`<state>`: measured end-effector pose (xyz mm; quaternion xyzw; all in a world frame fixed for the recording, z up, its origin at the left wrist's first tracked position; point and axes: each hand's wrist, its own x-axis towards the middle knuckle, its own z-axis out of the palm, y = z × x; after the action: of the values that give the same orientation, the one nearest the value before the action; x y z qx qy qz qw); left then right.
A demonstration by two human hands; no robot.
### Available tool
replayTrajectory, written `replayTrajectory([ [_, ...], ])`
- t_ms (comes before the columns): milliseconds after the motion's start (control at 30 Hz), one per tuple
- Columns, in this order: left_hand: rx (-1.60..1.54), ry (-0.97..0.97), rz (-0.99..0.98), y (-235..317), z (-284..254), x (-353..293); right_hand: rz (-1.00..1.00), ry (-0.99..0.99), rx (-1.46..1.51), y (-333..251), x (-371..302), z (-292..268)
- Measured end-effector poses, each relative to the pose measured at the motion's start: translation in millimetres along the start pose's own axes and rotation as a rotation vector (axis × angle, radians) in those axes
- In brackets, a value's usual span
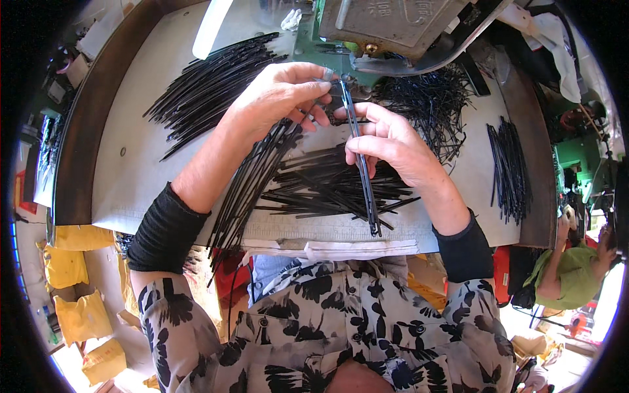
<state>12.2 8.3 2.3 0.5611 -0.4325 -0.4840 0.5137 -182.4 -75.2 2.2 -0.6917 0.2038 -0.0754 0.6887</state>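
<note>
My right hand (392,143) is closed round a long, narrow, glossy black strip (365,177), thumb across it. The strip slants from the machine head down toward the table's near edge. My left hand (288,95) pinches thumb and forefinger together at the strip's far end, just below the machine; a grey covering shows on a fingertip. Beneath its curled lower fingers lies a bundle of black strips (252,177), running over the near edge; whether those fingers grip it I cannot tell. A loose heap of black strips (327,187) lies between my forearms.
A grey and green industrial machine (383,29) stands at the far side. A black strip pile (213,85) lies far left, a tangled black heap (426,108) right of the machine, a smaller bundle (510,170) far right. Raised brown borders (88,131) flank the table. A person in green (569,278) is at right.
</note>
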Motion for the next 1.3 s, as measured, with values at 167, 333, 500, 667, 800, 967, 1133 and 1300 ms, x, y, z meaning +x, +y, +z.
replayTrajectory([
  [167,0.004,0.008,0.013,-0.3,0.3,2.1,-0.003,0.007,0.01,1.6,0.8,0.4],
  [333,0.02,0.021,0.028,1.5,3.6,3.4,0.005,0.018,0.038,0.6,0.8,1.0],
  [500,0.046,0.048,0.072,6.1,7.7,5.0,-0.001,0.045,0.089,-1.6,0.9,1.6],
  [667,0.043,0.021,0.074,6.9,7.8,8.0,-0.03,0.065,0.117,0.4,3.5,-0.6],
  [800,0.068,0.049,0.086,9.9,11.2,9.4,-0.04,0.07,0.127,1.7,4.0,-1.6],
  [967,0.095,0.009,0.105,4.2,9.3,16.9,-0.027,0.045,0.221,3.2,5.4,-6.1],
  [1133,0.117,0.036,0.103,3.3,8.7,17.4,-0.012,0.045,0.226,4.7,7.2,-7.4],
  [1300,0.113,0.028,0.096,3.3,7.3,18.4,-0.013,0.029,0.227,6.2,7.5,-10.0],
])
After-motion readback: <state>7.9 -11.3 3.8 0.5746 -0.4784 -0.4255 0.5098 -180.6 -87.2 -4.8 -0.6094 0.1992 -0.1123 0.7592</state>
